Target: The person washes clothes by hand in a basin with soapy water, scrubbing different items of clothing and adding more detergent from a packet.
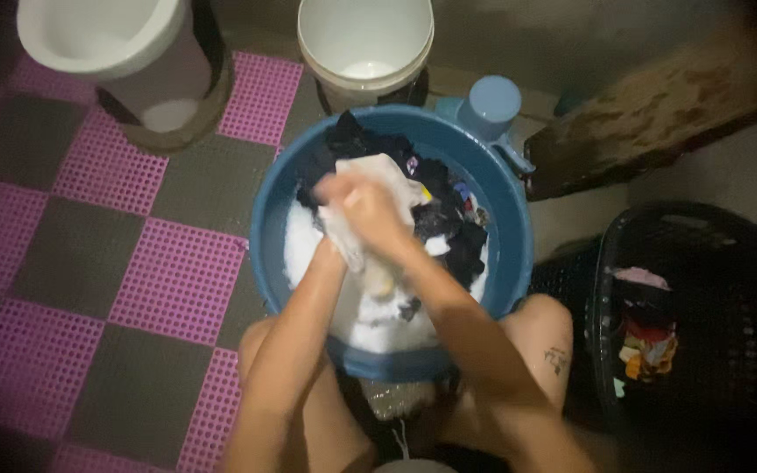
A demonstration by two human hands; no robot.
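A white cloth (370, 188) is bunched between both hands, directly over the middle of a blue wash basin (514, 236). The left hand (333, 200) and the right hand (374, 210) are pressed together and closed around the cloth, both blurred. Below and around the hands, white suds (378, 320) and dark garments (449, 228) fill the basin. Just beyond the hands stand a white bucket (365, 39) and a light blue dipper (488, 105) at the basin's far rim. Far out to the left hand's side sits a second white pail (124, 44) on pink and grey perforated floor mats (116, 254). Out to the right hand's side, a black laundry basket (703, 289) holds a few coloured clothes (646, 337).
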